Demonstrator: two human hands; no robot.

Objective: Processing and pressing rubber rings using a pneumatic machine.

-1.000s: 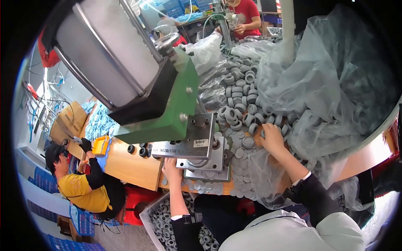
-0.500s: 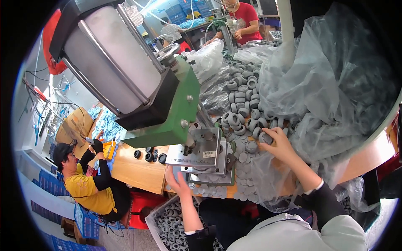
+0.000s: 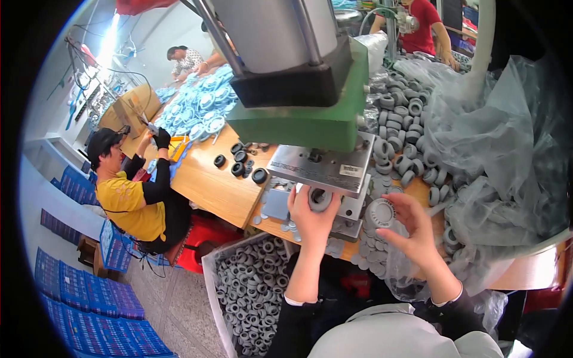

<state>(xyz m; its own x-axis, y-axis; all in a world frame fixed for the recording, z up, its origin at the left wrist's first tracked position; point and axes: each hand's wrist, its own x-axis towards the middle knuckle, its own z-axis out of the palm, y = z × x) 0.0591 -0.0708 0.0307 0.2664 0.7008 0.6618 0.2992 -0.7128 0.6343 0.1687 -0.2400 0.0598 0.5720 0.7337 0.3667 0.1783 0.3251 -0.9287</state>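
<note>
Under the metal plate (image 3: pixel 322 168) of a green bench press (image 3: pixel 298 122), my left hand (image 3: pixel 313 225) closes its fingers round a grey ring-shaped wheel (image 3: pixel 320 200). The wheel's open centre faces up toward me. A little to the right, my right hand (image 3: pixel 415 230) pinches a round grey cap (image 3: pixel 381 213) by its edge, thumb below and fingers above. Raised lettering runs round the cap's face. The cap is apart from the press and hangs over a spread of flat grey discs (image 3: pixel 373 247). My left fingertips are partly hidden by the wheel and plate.
Grey wheels (image 3: pixel 406 128) pile up behind the press, beside clear plastic bags (image 3: pixel 495 173). Several black wheels (image 3: pixel 237 169) lie on the wooden table (image 3: pixel 203 179). A bin (image 3: pixel 212 280) of grey rings stands below left. A co-worker in yellow (image 3: pixel 128 200) sits left.
My view has swung left. My left hand has moved in under the press plate and now holds a grey wheel. The right hand has come away from the pile with the grey cap.
</note>
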